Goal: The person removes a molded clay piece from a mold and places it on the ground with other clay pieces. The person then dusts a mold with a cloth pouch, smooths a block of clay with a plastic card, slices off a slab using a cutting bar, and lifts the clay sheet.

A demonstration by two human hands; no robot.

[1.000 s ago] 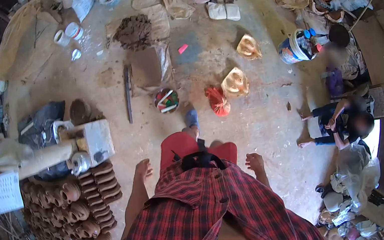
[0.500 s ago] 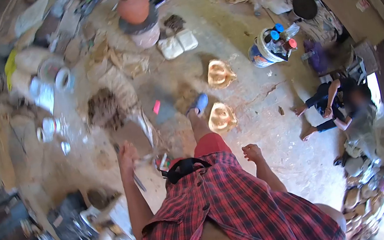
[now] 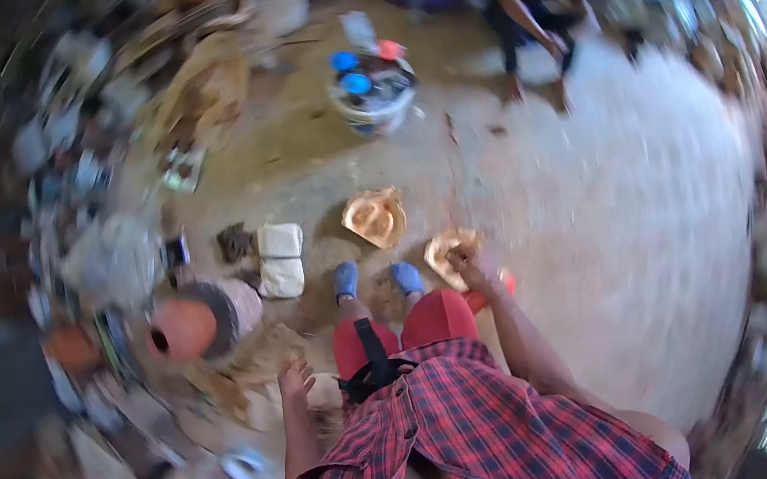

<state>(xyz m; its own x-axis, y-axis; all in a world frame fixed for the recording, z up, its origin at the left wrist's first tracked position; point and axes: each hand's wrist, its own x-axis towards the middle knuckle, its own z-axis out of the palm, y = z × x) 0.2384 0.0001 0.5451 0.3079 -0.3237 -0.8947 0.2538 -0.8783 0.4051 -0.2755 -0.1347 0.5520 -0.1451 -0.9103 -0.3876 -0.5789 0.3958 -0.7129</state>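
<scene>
My left hand (image 3: pixel 295 380) hangs beside my left hip with its fingers loosely apart and nothing visible in it. My right hand (image 3: pixel 474 270) reaches forward, in front of the nearer plaster mould (image 3: pixel 439 253), a pale, hollowed piece on the floor. Its fingers are blurred, and I cannot tell whether they touch the mould. A second hollowed mould (image 3: pixel 374 219) lies farther off to the left. A red patch (image 3: pixel 505 284) shows beside my right wrist; its kind is unclear.
Left stand a terracotta pot (image 3: pixel 183 328) on a dark round base and two white blocks (image 3: pixel 282 261). Ahead is a bucket (image 3: pixel 376 111) of bottles with blue and red caps. A seated person (image 3: pixel 535 6) is at the far right. Clutter lines the walls.
My view and body have turned to the right, so the pot, bucket and seated person now appear farther left. My right hand has moved forward over the nearer mould.
</scene>
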